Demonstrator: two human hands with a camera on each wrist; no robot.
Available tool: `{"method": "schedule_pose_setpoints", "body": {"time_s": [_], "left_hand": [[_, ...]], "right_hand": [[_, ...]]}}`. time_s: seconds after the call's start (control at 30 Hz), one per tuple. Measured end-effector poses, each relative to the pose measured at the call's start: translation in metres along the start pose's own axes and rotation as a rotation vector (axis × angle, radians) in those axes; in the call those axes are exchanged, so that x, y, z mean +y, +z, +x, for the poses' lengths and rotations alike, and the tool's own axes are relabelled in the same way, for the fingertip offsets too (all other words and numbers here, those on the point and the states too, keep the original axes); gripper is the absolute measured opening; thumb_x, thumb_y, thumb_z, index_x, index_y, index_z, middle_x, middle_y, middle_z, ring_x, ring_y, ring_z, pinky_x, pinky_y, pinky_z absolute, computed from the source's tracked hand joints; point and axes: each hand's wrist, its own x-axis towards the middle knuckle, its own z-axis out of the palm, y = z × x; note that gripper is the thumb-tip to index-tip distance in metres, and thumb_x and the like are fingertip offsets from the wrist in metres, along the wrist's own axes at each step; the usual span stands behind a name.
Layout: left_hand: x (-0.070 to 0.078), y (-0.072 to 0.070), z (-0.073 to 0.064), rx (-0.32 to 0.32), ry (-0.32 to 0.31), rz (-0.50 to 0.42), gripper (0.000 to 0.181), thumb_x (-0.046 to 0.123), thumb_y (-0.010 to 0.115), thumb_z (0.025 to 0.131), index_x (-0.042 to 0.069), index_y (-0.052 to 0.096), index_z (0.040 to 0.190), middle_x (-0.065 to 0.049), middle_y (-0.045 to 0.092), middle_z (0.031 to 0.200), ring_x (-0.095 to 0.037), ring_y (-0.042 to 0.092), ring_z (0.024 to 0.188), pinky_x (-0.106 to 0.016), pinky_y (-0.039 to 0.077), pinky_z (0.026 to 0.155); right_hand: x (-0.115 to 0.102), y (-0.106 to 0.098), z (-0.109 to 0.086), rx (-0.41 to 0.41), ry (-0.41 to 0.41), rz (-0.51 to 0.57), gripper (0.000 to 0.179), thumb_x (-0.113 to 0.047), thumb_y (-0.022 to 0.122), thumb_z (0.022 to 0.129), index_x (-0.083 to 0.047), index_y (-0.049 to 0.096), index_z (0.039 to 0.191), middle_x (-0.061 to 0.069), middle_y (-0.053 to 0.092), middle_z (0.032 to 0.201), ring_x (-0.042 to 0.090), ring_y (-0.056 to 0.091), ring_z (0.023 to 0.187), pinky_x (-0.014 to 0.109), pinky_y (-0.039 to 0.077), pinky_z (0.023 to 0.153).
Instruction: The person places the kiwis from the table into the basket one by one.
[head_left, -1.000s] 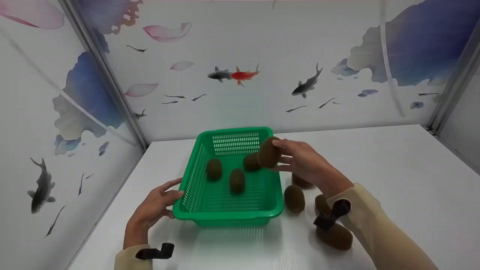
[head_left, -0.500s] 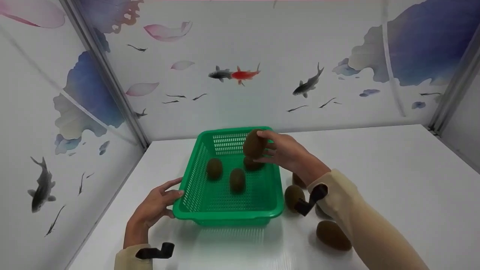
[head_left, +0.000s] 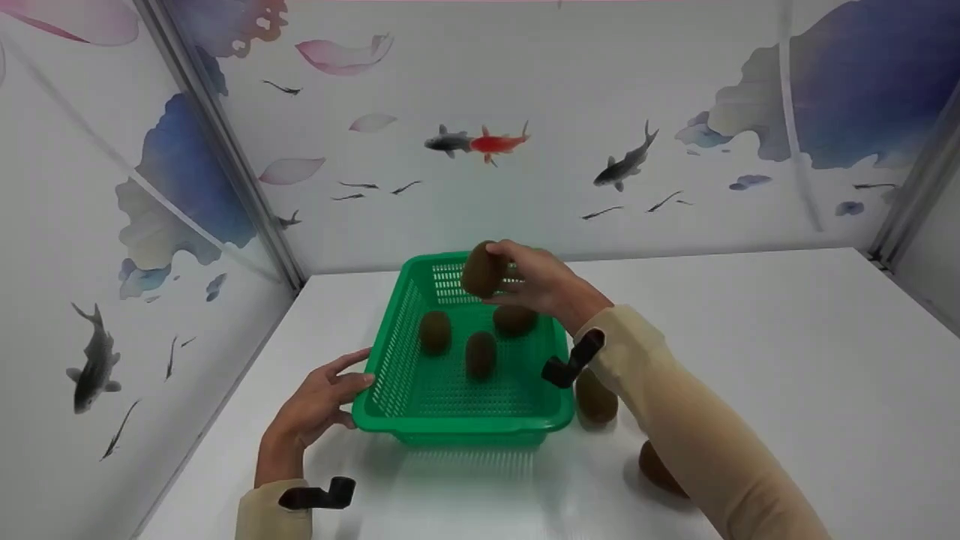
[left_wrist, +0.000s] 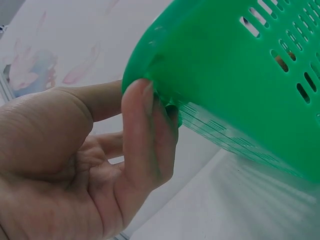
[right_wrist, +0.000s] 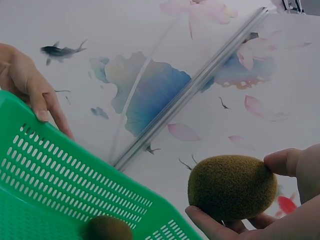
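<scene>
My right hand (head_left: 547, 277) pinches a brown fuzzy kiwi (head_left: 482, 271) between thumb and fingers, above the far part of a green plastic basket (head_left: 461, 426). Seen from the right wrist, that kiwi (right_wrist: 230, 187) lies lengthwise between thumb and fingertips. My left hand (head_left: 315, 401) grips the basket's left rim; in the left wrist view its fingers (left_wrist: 135, 135) curl at the rim's underside. On the basket floor lie three kiwis: one at the left (head_left: 435, 332), one in the middle (head_left: 481, 356) and one at the right (head_left: 515, 320).
Right of the basket, one kiwi (head_left: 597, 401) lies on the white table (head_left: 787, 337), close to the basket wall. Another kiwi (head_left: 660, 471) sits nearer, partly hidden behind the right sleeve (head_left: 697, 405). White walls painted with fish and petals stand behind and at the left.
My right hand has carried the kiwi left and up, from the basket's right rim to over its far part. The right forearm now covers some kiwis on the table. The left hand keeps its grip.
</scene>
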Motion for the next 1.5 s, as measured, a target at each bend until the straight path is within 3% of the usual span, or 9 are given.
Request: {"method": "schedule_pose_setpoints", "body": {"time_s": [0.37, 0.7, 0.97, 1.1, 1.27, 1.5], "left_hand": [[-0.002, 0.0, 0.001, 0.016, -0.006, 0.002, 0.073, 0.031, 0.064, 0.098, 0.009, 0.028, 0.158, -0.016, 0.068, 0.126, -0.02, 0.072, 0.098, -0.028, 0.058, 0.064], [-0.001, 0.001, 0.003, 0.026, -0.006, 0.01, 0.072, 0.031, 0.064, 0.098, 0.01, 0.029, 0.158, -0.018, 0.067, 0.128, -0.021, 0.072, 0.1, -0.028, 0.057, 0.063], [-0.002, 0.0, 0.003, 0.015, 0.001, 0.003, 0.072, 0.03, 0.064, 0.099, 0.01, 0.028, 0.158, -0.018, 0.066, 0.129, -0.021, 0.072, 0.101, -0.027, 0.057, 0.061], [-0.001, 0.0, 0.004, 0.009, 0.005, -0.001, 0.073, 0.031, 0.064, 0.099, 0.01, 0.027, 0.158, -0.019, 0.066, 0.129, -0.022, 0.072, 0.102, -0.027, 0.057, 0.061], [-0.001, 0.0, 0.003, 0.009, 0.002, 0.0, 0.073, 0.031, 0.064, 0.099, 0.009, 0.027, 0.158, -0.018, 0.066, 0.128, -0.021, 0.072, 0.101, -0.027, 0.057, 0.061], [-0.002, -0.001, 0.002, 0.015, 0.0, 0.004, 0.074, 0.032, 0.064, 0.098, 0.009, 0.028, 0.158, -0.018, 0.065, 0.13, -0.021, 0.071, 0.103, -0.027, 0.058, 0.061]], "right_hand": [[0.024, 0.011, 0.034, 0.049, 0.025, 0.019, 0.05, -0.025, 0.056, 0.102, -0.007, 0.042, 0.146, 0.019, 0.042, 0.151, 0.038, 0.046, 0.139, 0.052, 0.045, 0.11], [0.044, 0.008, 0.051, 0.103, 0.074, 0.029, 0.049, -0.026, 0.058, 0.102, -0.004, 0.045, 0.144, 0.02, 0.045, 0.148, 0.038, 0.048, 0.135, 0.053, 0.044, 0.111], [0.053, 0.0, 0.058, 0.078, 0.115, -0.093, 0.046, -0.026, 0.053, 0.105, 0.0, 0.047, 0.143, 0.019, 0.047, 0.147, 0.035, 0.047, 0.135, 0.05, 0.044, 0.111], [0.054, -0.005, 0.057, 0.094, 0.119, -0.154, 0.042, -0.028, 0.052, 0.105, -0.001, 0.053, 0.138, 0.016, 0.054, 0.139, 0.03, 0.053, 0.127, 0.045, 0.047, 0.11], [0.056, -0.007, 0.057, 0.119, 0.116, -0.156, 0.033, -0.02, 0.05, 0.106, 0.0, 0.054, 0.132, 0.013, 0.055, 0.125, 0.026, 0.054, 0.115, 0.044, 0.049, 0.108], [0.057, -0.006, 0.059, 0.149, 0.125, -0.13, 0.027, -0.014, 0.049, 0.106, 0.0, 0.051, 0.129, 0.013, 0.05, 0.126, 0.027, 0.05, 0.118, 0.046, 0.05, 0.106]]}}
